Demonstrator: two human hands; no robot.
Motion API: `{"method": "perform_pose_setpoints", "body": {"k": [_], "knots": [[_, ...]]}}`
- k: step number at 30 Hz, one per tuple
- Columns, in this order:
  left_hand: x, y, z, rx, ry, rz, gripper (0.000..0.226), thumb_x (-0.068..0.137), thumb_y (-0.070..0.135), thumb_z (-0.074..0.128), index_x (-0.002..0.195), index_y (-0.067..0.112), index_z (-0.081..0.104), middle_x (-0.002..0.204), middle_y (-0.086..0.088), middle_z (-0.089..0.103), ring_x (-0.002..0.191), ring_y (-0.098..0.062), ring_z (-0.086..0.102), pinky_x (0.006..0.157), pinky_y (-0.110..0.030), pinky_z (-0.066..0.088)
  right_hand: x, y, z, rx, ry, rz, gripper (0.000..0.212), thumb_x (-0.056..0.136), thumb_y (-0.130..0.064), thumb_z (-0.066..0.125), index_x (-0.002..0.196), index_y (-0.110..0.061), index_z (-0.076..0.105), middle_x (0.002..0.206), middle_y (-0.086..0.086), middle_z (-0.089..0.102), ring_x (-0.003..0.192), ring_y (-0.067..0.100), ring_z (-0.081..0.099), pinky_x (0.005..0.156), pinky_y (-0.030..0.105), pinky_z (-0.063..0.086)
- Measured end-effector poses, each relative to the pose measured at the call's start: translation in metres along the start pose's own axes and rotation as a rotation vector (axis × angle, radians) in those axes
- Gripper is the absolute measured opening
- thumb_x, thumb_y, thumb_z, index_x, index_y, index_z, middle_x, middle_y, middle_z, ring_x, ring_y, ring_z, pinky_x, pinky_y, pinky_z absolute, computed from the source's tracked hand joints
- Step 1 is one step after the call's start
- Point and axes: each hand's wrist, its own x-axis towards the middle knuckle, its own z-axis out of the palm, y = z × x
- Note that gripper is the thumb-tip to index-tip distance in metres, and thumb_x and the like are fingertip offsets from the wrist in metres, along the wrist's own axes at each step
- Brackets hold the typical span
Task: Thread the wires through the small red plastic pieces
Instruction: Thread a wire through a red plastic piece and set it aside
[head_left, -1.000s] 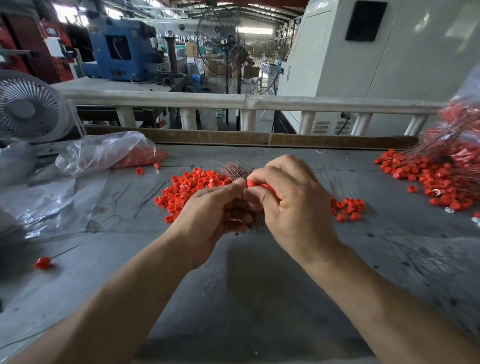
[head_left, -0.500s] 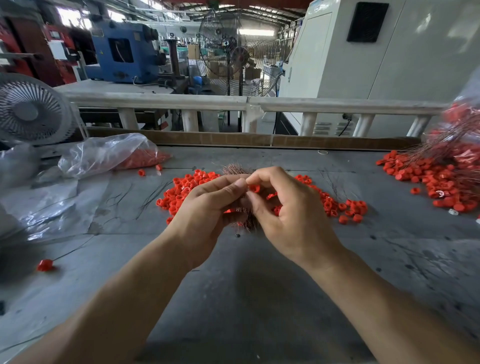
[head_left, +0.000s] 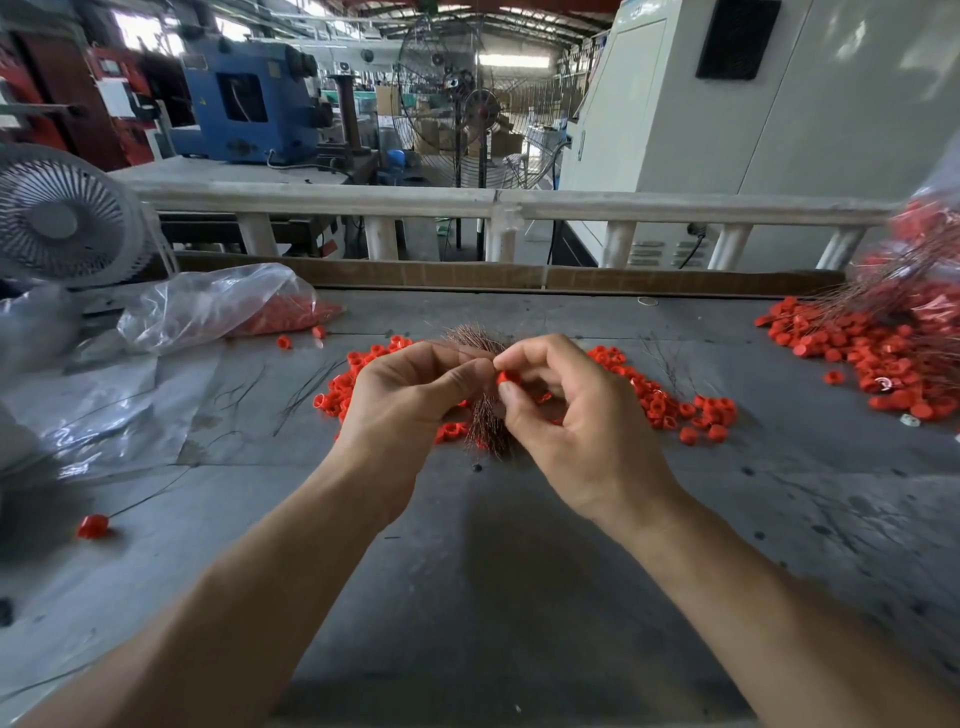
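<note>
Now the right hand (head_left: 582, 415) pinches one small red plastic piece (head_left: 507, 377) between thumb and forefinger, in plain sight just above the table, whereas a second ago that piece was mostly buried behind the knuckles. Left hand (head_left: 410, 400) has its thumb and fingers curled round the bundle of thin wires (head_left: 485, 423), whose coppery ends fan out above and below the fist; its thumb tip sits right beside the red piece, touching or nearly so, can't tell which. Whether a wire is actually in the piece's hole is too small to see. Since the earlier frames both hands have opened apart a bit, right fingers less bunched, so more of the loose red pile (head_left: 670, 402) on the grey table (head_left: 493, 571) shows behind and right of them. Pile otherwise unchanged. Same spots as before: clear plastic bag (head_left: 208, 301) with red pieces far left, single red piece on a wire (head_left: 92, 526) near left edge, finished heap with wires (head_left: 883, 343) far right, small fan (head_left: 57, 218) back left.
</note>
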Motion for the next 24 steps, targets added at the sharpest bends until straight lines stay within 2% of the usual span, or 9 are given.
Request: {"method": "perform_pose_setpoints", "body": {"k": [3, 6, 9, 13, 18, 24], "knots": [[-0.001, 0.001, 0.000, 0.015, 0.037, 0.007, 0.005, 0.077, 0.020, 0.079, 0.078, 0.015, 0.076, 0.080, -0.007, 0.073, 0.073, -0.018, 0.065, 0.070, -0.031, 0.054, -0.001, 0.002, 0.000, 0.025, -0.014, 0.050, 0.014, 0.094, -0.010, 0.068, 0.105, -0.019, 0.067, 0.088, -0.011, 0.070, 0.082, 0.008, 0.069, 0.071, 0.019, 0.055], [0.001, 0.004, -0.003, 0.010, 0.108, -0.009, 0.003, 0.088, 0.008, 0.073, 0.085, 0.007, 0.073, 0.084, -0.013, 0.075, 0.074, -0.023, 0.067, 0.066, -0.031, 0.056, -0.001, 0.003, -0.001, 0.013, -0.039, 0.056, 0.017, 0.092, -0.008, 0.069, 0.101, -0.022, 0.067, 0.085, -0.011, 0.069, 0.082, 0.008, 0.068, 0.071, 0.016, 0.053], [0.002, 0.005, -0.005, 0.100, 0.114, -0.003, 0.007, 0.093, 0.006, 0.069, 0.088, 0.003, 0.072, 0.083, -0.012, 0.076, 0.073, -0.022, 0.070, 0.061, -0.027, 0.058, -0.001, 0.004, -0.001, -0.053, -0.078, 0.031, 0.019, 0.089, -0.005, 0.069, 0.098, -0.021, 0.068, 0.081, -0.013, 0.068, 0.080, 0.006, 0.068, 0.071, 0.014, 0.052], [0.004, 0.006, -0.009, 0.114, 0.170, 0.004, 0.008, 0.096, 0.012, 0.067, 0.092, 0.005, 0.070, 0.083, -0.012, 0.077, 0.073, -0.024, 0.072, 0.069, -0.039, 0.059, -0.001, 0.008, -0.003, -0.110, -0.080, 0.040, 0.019, 0.087, -0.003, 0.069, 0.097, -0.020, 0.068, 0.081, -0.012, 0.069, 0.080, 0.006, 0.068, 0.072, 0.017, 0.053], [0.004, 0.006, -0.012, 0.109, 0.205, -0.020, 0.010, 0.097, 0.013, 0.067, 0.090, 0.007, 0.070, 0.083, -0.011, 0.077, 0.068, -0.019, 0.072, 0.060, -0.031, 0.060, -0.001, 0.009, -0.006, -0.186, -0.123, 0.035, 0.018, 0.087, -0.008, 0.071, 0.098, -0.022, 0.071, 0.078, -0.015, 0.068, 0.077, 0.001, 0.066, 0.069, 0.009, 0.047], [0.007, 0.006, -0.017, 0.070, 0.264, -0.001, 0.009, 0.095, 0.013, 0.069, 0.089, 0.008, 0.072, 0.082, -0.011, 0.077, 0.065, -0.017, 0.070, 0.056, -0.025, 0.057, -0.001, 0.010, -0.008, -0.193, -0.173, 0.015, 0.014, 0.089, -0.011, 0.073, 0.099, -0.020, 0.072, 0.085, -0.015, 0.069, 0.081, 0.001, 0.066, 0.073, 0.011, 0.050]]}}
